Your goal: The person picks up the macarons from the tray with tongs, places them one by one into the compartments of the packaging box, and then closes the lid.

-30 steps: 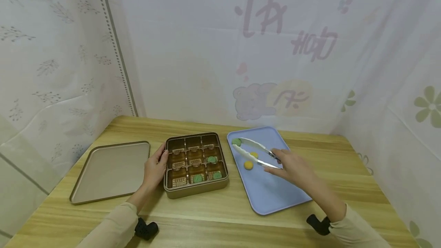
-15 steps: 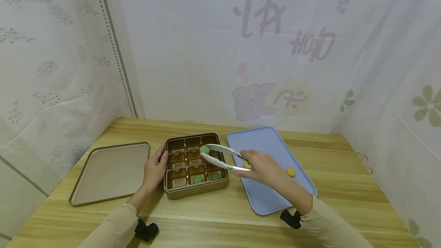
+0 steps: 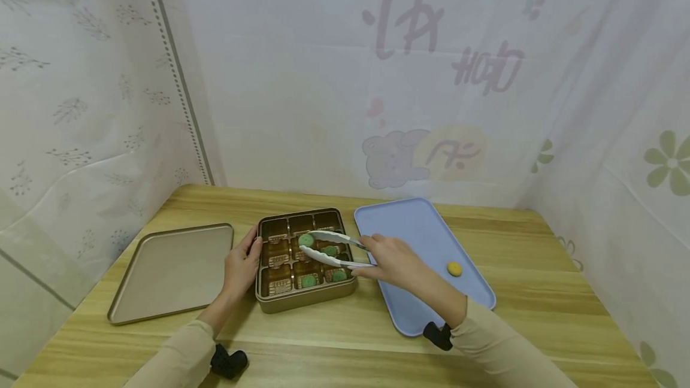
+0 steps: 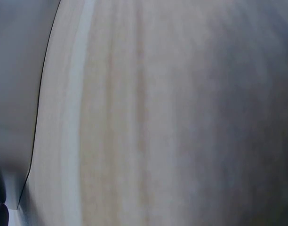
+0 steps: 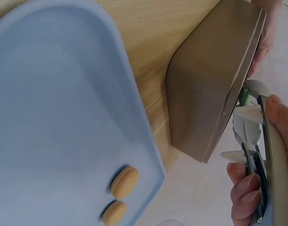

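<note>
A gold tin box (image 3: 307, 300) with a divided insert stands in the middle of the table. My left hand (image 3: 241, 265) rests along its left wall, thumb near the rim. In my right hand (image 3: 396, 262) I grip metal tongs with white tips (image 3: 323, 254). A green macaron (image 3: 306, 241) sits between those tips, above the box's middle compartment. Other green macarons lie in the front middle (image 3: 309, 281), front right (image 3: 339, 275) and middle right (image 3: 329, 251) compartments, the last partly behind the tongs. The left wrist view shows mostly table and the box's wall (image 4: 17, 84).
A blue tray (image 3: 409, 310) lies right of the box. One yellow macaron (image 3: 454, 269) shows on it in the head view; the right wrist view shows two, a nearer macaron (image 5: 125, 182) and a smaller-looking one (image 5: 114, 213). At the left lies a flat gold lid (image 3: 178, 274).
My right hand has carried the tongs and green macaron leftward from the blue tray to above the box. The left hand has stayed at the box.
</note>
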Available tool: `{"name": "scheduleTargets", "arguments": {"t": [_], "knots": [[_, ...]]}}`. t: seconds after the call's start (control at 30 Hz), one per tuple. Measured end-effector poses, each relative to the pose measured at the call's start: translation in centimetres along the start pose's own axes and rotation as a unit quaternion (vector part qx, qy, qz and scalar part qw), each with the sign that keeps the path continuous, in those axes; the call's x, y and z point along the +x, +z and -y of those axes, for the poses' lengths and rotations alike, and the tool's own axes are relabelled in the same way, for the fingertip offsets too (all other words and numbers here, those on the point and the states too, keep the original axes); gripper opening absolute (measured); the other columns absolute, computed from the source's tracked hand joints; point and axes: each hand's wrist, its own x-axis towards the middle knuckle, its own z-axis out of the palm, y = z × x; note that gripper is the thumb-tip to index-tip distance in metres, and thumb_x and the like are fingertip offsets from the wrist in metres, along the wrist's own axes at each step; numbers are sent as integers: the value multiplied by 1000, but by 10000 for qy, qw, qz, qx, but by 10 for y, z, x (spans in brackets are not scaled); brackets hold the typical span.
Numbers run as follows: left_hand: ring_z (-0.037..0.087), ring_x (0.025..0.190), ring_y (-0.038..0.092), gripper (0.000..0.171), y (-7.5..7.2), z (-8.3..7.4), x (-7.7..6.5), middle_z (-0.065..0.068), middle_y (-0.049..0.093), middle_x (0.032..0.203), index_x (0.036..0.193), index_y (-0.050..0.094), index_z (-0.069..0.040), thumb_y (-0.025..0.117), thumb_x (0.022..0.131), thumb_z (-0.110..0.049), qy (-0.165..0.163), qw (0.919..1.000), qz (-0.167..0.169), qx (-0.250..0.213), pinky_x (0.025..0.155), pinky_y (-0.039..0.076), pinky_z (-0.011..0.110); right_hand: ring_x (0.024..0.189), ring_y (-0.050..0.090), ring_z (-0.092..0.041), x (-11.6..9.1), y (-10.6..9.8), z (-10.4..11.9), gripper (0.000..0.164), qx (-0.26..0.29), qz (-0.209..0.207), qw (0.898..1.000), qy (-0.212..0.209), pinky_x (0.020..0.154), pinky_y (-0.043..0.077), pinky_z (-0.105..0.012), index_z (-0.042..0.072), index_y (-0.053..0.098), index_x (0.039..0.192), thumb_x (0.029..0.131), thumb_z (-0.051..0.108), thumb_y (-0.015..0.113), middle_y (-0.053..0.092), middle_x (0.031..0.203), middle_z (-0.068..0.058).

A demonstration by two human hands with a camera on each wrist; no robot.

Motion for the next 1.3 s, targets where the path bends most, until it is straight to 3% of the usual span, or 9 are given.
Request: {"name": "scheduleTargets", "arguments": {"t": [0.9, 1.17, 1.3], "knots": [[37, 133, 37, 48, 2, 4, 0, 18, 39, 144, 144, 36, -2, 42, 102, -24, 21, 10000, -9, -14, 107, 34, 49, 62, 55, -13, 4, 3, 2, 55, 167, 187, 9995, 183, 48, 43, -27, 4, 63, 110, 77, 46, 73, 60, 79, -4], [37, 133, 37, 48, 1, 3, 0, 19, 39, 144, 144, 36, -1, 42, 102, -23, 51, 10000, -27, -11, 107, 34, 49, 59, 47, -8, -10, 3, -6, 48, 303, -92, 9993, 185, 48, 39, -21, 7, 60, 105, 78, 46, 72, 56, 73, 0], [37, 132, 38, 48, 1, 3, 1, 18, 39, 144, 144, 37, -1, 42, 102, -23, 57, 10000, -47, 30, 107, 35, 49, 65, 51, -8, -26, -1, -13, 53, 433, -281, 9977, 450, 51, 41, -21, 10, 59, 114, 78, 46, 73, 59, 80, 2]]}}
